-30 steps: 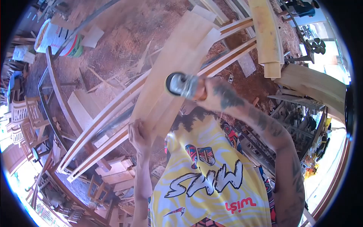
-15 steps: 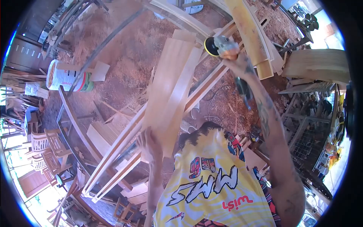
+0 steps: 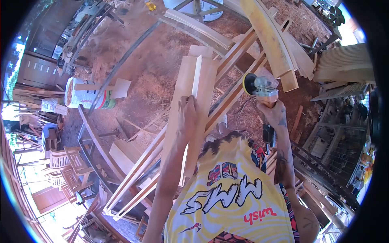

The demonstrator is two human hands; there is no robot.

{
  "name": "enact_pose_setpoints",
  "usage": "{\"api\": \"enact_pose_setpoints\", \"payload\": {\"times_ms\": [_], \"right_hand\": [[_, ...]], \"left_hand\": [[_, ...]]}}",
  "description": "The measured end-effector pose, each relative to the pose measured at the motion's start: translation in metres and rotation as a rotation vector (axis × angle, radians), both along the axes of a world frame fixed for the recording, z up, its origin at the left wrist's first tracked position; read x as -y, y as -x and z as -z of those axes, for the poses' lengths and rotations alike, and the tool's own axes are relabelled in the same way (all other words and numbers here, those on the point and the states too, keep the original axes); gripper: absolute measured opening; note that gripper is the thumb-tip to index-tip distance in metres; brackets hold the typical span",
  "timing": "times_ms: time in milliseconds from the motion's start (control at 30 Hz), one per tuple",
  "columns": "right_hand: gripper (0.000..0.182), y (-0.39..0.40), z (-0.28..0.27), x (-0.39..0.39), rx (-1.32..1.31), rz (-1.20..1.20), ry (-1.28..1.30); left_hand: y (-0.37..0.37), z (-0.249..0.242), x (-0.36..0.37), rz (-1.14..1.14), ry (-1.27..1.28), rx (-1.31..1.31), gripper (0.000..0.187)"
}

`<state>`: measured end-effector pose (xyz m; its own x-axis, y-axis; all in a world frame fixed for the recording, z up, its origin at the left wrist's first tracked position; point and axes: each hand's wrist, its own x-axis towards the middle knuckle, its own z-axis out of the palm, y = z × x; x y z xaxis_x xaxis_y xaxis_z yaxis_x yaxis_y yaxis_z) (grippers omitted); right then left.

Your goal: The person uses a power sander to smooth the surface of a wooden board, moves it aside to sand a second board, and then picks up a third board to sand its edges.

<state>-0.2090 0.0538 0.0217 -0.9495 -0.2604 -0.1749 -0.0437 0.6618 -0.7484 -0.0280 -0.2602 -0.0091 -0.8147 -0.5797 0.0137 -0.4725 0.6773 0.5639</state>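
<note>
My right hand is wrapped round an angle grinder with a round, yellow-rimmed disc at its head. The tool is held up to the right of the boards, its disc apart from the wood. My left hand is closed with its fingers curled at the inner edge of a flat wooden board. That edge shows as a pale strip, and the board looks slightly tilted. Beside it on the right lies a second board. Both rest across long wooden rails running diagonally beneath them.
A curved yellowish plank lies at the upper right. A white sack-like container stands at the left, near wooden chairs. Sawdust and shavings cover the floor. A dark cord runs below the rails.
My left hand has moved up from the boards' near end to their middle and grips an edge. The grinder has moved down, away from the boards' far end. A pale edge now shows between the boards.
</note>
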Motion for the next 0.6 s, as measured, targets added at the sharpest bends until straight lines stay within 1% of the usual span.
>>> {"api": "enact_pose_setpoints", "payload": {"times_ms": [33, 67, 100, 200, 300, 400, 500, 567, 600], "right_hand": [[0.056, 0.001, -0.005, -0.001, 0.02, 0.003, 0.042], [0.051, 0.0, -0.007, -0.003, -0.01, -0.011, 0.025], [0.05, -0.001, -0.011, -0.001, 0.017, 0.005, 0.024], [0.049, -0.001, -0.016, 0.0, 0.055, 0.041, 0.017], [0.05, -0.001, -0.009, 0.002, 0.021, 0.035, 0.026], [0.051, -0.003, -0.006, 0.008, 0.007, 0.017, 0.031], [0.052, -0.002, 0.004, 0.009, 0.015, -0.02, -0.014], [0.053, -0.002, 0.006, 0.012, -0.01, -0.044, -0.03], [0.053, -0.003, 0.001, 0.014, -0.001, -0.056, -0.022]], "left_hand": [[-0.001, 0.001, 0.003, 0.013, 0.027, 0.005, 0.03], [-0.001, 0.003, 0.005, 0.027, 0.055, 0.007, 0.031], [-0.001, 0.006, 0.007, 0.041, 0.08, 0.01, 0.032], [-0.001, 0.017, 0.007, 0.028, 0.111, -0.003, 0.027], [0.001, 0.031, 0.01, 0.011, 0.21, -0.116, 0.025], [-0.001, 0.027, 0.017, -0.088, 0.099, -0.002, 0.027], [-0.009, 0.001, 0.038, -0.093, -0.073, 0.074, 0.023], [-0.024, -0.002, 0.07, -0.24, -0.15, -0.169, 0.021], [-0.036, -0.021, 0.095, -0.304, -0.18, -0.193, 0.019]]}}
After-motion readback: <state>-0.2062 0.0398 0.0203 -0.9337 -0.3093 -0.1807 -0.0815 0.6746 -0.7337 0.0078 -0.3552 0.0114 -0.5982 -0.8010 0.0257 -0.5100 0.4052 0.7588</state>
